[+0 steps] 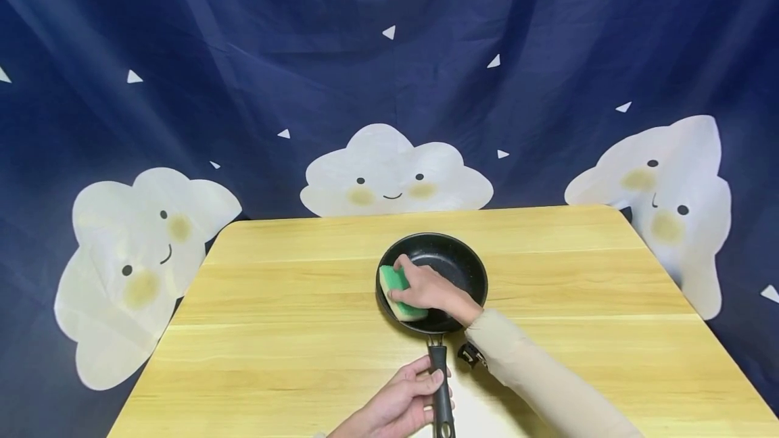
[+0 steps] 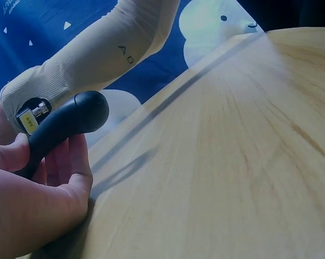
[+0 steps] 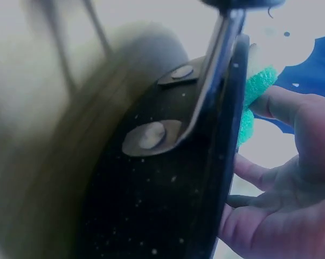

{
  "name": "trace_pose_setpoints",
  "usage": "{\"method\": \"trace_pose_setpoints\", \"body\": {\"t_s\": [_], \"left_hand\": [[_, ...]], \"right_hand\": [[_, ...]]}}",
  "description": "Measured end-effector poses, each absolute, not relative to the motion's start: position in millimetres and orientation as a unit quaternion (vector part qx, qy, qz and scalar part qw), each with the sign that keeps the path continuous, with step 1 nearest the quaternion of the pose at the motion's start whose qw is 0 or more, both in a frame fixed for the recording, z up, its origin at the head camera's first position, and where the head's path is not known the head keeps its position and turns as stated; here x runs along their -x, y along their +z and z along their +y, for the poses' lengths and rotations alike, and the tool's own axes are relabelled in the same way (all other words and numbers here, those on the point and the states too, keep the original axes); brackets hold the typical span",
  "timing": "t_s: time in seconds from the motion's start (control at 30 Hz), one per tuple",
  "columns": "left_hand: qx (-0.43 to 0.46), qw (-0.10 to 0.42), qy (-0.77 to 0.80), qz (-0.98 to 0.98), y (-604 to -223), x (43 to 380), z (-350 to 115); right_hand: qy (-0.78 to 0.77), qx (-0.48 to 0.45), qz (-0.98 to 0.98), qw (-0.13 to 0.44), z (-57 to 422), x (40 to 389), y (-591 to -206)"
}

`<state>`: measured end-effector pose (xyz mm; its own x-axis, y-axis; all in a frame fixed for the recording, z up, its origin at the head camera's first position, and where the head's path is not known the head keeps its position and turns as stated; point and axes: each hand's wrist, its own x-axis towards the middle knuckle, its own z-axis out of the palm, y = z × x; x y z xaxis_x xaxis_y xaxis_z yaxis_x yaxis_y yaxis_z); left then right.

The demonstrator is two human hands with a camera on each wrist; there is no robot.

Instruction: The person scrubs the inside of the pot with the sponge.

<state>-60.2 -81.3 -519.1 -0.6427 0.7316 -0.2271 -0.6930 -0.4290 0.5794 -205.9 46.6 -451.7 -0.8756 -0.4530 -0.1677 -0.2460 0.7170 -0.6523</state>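
A black frying pan (image 1: 450,259) is over the wooden table, its handle pointing toward me. My left hand (image 1: 406,400) grips the black handle (image 1: 437,363); in the left wrist view, thumb and fingers wrap the handle (image 2: 70,120) above the tabletop. Inside the pan, at its left side, my right hand (image 1: 429,287) holds a green and pale yellow sponge (image 1: 394,280) between thumb and fingers. From the right wrist, the pan's dark outer wall (image 3: 167,199) with its riveted bracket hides part of the right hand (image 3: 281,178); a bit of green sponge (image 3: 259,86) shows past the rim.
The light wooden table (image 1: 274,330) stretches to both sides of the pan. Behind its far edge hangs a dark blue curtain (image 1: 304,53) with white clouds and triangles. A small black device (image 1: 470,355) sits at the right wrist, below the beige sleeve (image 1: 535,370).
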Motion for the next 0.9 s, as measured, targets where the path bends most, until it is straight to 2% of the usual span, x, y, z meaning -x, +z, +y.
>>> {"method": "trace_pose_setpoints", "body": {"t_s": [0.9], "left_hand": [[-0.037,0.423,0.84,0.338,-518.8,60.1,-80.3]], "right_hand": [[-0.262,0.128,0.951,0.105,37.2,226.4,-457.0]]}}
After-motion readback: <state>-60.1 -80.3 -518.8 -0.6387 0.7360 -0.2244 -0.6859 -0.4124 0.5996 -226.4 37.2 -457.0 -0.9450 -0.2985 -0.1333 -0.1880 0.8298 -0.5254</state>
